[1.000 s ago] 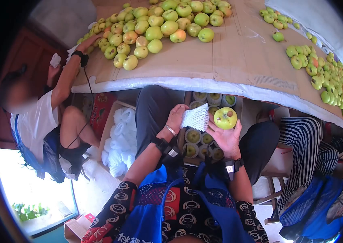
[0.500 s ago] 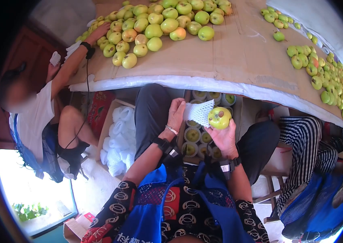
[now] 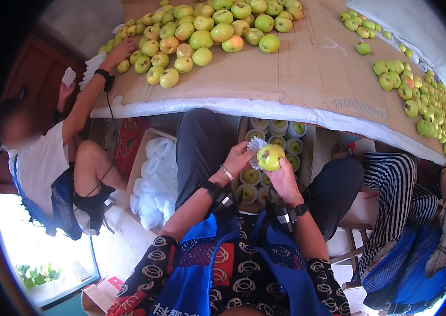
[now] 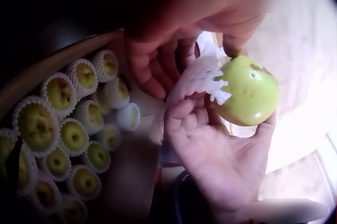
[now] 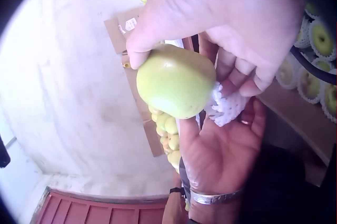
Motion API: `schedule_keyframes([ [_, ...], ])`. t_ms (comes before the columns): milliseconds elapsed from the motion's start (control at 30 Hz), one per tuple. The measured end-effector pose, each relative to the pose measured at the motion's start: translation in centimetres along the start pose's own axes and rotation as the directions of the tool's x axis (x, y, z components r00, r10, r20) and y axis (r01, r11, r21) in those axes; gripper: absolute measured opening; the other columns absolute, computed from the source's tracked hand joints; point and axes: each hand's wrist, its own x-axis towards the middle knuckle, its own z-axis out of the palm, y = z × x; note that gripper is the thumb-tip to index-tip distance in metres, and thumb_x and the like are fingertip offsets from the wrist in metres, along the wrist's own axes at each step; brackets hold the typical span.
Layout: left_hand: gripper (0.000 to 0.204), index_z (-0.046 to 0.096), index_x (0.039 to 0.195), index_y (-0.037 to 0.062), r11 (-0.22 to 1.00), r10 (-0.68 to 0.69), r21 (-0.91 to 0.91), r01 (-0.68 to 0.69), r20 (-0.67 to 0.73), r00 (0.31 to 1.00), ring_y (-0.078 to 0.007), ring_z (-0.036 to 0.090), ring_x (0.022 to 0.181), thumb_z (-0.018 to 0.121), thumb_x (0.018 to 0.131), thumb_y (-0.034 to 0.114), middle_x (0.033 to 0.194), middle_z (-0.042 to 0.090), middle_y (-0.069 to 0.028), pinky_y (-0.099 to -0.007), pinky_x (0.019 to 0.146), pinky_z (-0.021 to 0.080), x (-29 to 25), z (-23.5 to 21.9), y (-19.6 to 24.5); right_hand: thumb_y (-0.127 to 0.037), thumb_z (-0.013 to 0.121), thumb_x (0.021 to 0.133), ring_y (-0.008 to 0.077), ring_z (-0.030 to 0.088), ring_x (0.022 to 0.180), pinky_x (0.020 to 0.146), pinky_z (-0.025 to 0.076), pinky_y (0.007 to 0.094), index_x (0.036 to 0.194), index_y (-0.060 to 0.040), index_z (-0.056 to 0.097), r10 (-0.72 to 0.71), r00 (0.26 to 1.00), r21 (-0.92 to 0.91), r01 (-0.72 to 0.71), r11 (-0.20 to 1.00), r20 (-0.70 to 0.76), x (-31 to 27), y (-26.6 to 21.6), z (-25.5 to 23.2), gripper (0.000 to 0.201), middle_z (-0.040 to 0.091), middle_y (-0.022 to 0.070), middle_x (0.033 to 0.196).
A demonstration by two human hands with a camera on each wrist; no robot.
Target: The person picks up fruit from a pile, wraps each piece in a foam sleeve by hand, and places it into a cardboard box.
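Note:
A yellow-green apple with a brown blemish is held in my right hand, thumb on one side and fingers on the other. My left hand grips a white foam net sleeve, its fingers curled round the mesh. In the left wrist view the sleeve's frilled mouth meets the side of the apple, whose greater part is bare. From the right wrist, the apple also shows outside the mesh, and the right fingers reach behind it to the sleeve.
Below my hands stands a box of sleeved apples. Left of my leg, a carton holds white foam sleeves. Loose apples are heaped on the cardboard-covered table. A person at the left reaches into the heap; another sits at the right.
The apple and the sleeve have come together, the right hand moving left with the apple. The sleeve's mouth now sits against the apple. The person at the left has shifted their reaching hand.

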Motion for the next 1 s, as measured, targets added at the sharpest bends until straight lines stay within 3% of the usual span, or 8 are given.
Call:
schedule_keyframes([
  [100, 0.016, 0.055, 0.099, 0.0036, 0.907, 0.181, 0.38, -0.181, 0.035, 0.983, -0.0034, 0.054, 0.07, 0.057, 0.083, 0.008, 0.084, 0.059, 0.0006, -0.0185, 0.055, 0.045, 0.6, -1.1, -0.7, -0.029, 0.054, 0.084, 0.0192, 0.046, 0.112, 0.097, 0.036, 0.0364, 0.123, -0.0027, 0.041, -0.001, 0.997, -0.016, 0.0, 1.0, -0.073, 0.1, -0.2, 0.2, 0.048, 0.048, 0.0078, 0.12],
  [167, 0.014, 0.056, 0.094, 0.0028, 0.921, 0.232, 0.319, -0.226, 0.019, 0.973, -0.0027, 0.052, 0.067, 0.059, 0.081, 0.006, 0.078, 0.058, 0.0015, -0.0176, 0.056, 0.043, 1.1, -1.3, -1.4, -0.011, 0.065, 0.076, 0.0171, 0.051, 0.104, 0.088, 0.044, 0.0313, 0.118, -0.0001, 0.042, -0.154, 0.973, -0.402, 0.074, 0.913, -0.17, 0.5, 0.5, -0.6, 0.049, 0.051, 0.0099, 0.113],
  [333, 0.013, 0.055, 0.093, 0.0021, 0.83, 0.361, 0.428, -0.357, 0.073, 0.93, -0.0011, 0.051, 0.071, 0.057, 0.081, 0.0, 0.082, 0.057, 0.0028, -0.0167, 0.061, 0.042, 1.6, -1.7, -2.0, -0.008, 0.075, 0.066, 0.0166, 0.052, 0.1, 0.085, 0.045, 0.0298, 0.115, -0.0002, 0.04, -0.35, 0.921, -0.593, 0.189, 0.783, -0.169, 0.6, 1.0, 0.2, 0.06, 0.052, 0.009, 0.108],
  [400, 0.011, 0.055, 0.091, 0.003, 0.872, 0.355, 0.334, -0.357, 0.068, 0.932, -0.001, 0.05, 0.072, 0.057, 0.08, -0.001, 0.081, 0.055, 0.0041, -0.0173, 0.065, 0.042, 1.3, -1.3, -1.6, -0.011, 0.077, 0.064, 0.0184, 0.053, 0.099, 0.084, 0.045, 0.0309, 0.114, -0.0004, 0.04, -0.42, 0.89, -0.619, 0.232, 0.75, -0.176, 0.9, 1.3, -0.1, 0.063, 0.052, 0.0098, 0.106],
  [467, 0.01, 0.055, 0.089, 0.0029, 0.875, 0.354, 0.324, -0.361, 0.083, 0.932, -0.0015, 0.049, 0.069, 0.057, 0.08, 0.001, 0.078, 0.054, 0.0042, -0.0183, 0.063, 0.042, 0.7, -0.5, -0.9, -0.016, 0.08, 0.059, 0.0239, 0.053, 0.097, 0.084, 0.043, 0.0342, 0.112, -0.0006, 0.04, -0.557, 0.819, -0.886, 0.147, 0.439, -0.14, 1.0, 1.1, -0.9, 0.068, 0.051, 0.0142, 0.106],
  [567, 0.011, 0.054, 0.091, 0.0035, 0.887, 0.299, 0.305, -0.346, 0.192, 0.935, -0.0023, 0.049, 0.072, 0.058, 0.081, 0.002, 0.079, 0.053, 0.0042, -0.0191, 0.065, 0.043, 1.3, -1.1, -2.3, -0.02, 0.082, 0.054, 0.0281, 0.052, 0.095, 0.083, 0.041, 0.0365, 0.111, -0.0006, 0.04, -0.643, 0.76, -0.963, 0.087, 0.254, -0.101, 0.8, -0.2, 0.5, 0.073, 0.05, 0.0165, 0.104],
  [733, 0.028, 0.045, 0.107, 0.0062, 0.988, 0.088, 0.097, -0.12, 0.285, 0.954, -0.0073, 0.049, 0.095, 0.058, 0.082, 0.002, 0.103, 0.05, 0.0015, -0.0251, 0.083, 0.044, 0.0, 0.6, -2.5, -0.021, 0.083, 0.053, 0.0277, 0.05, 0.095, 0.084, 0.04, 0.036, 0.11, -0.0006, 0.041, -0.69, 0.716, -0.958, 0.113, 0.262, -0.104, 1.5, -0.2, 0.3, 0.074, 0.049, 0.0151, 0.102],
  [1000, 0.031, 0.043, 0.101, 0.0069, 0.977, 0.215, -0.034, -0.212, 0.165, 0.963, -0.0094, 0.052, 0.094, 0.064, 0.079, 0.003, 0.103, 0.052, -0.003, -0.0263, 0.082, 0.047, -0.3, 0.7, -1.8, -0.021, 0.072, 0.069, 0.0289, 0.049, 0.095, 0.083, 0.04, 0.0366, 0.108, 0.0004, 0.042, -0.691, 0.722, -0.954, 0.231, 0.19, 0.037, 0.8, 0.0, 0.6, 0.053, 0.047, 0.0172, 0.103],
])
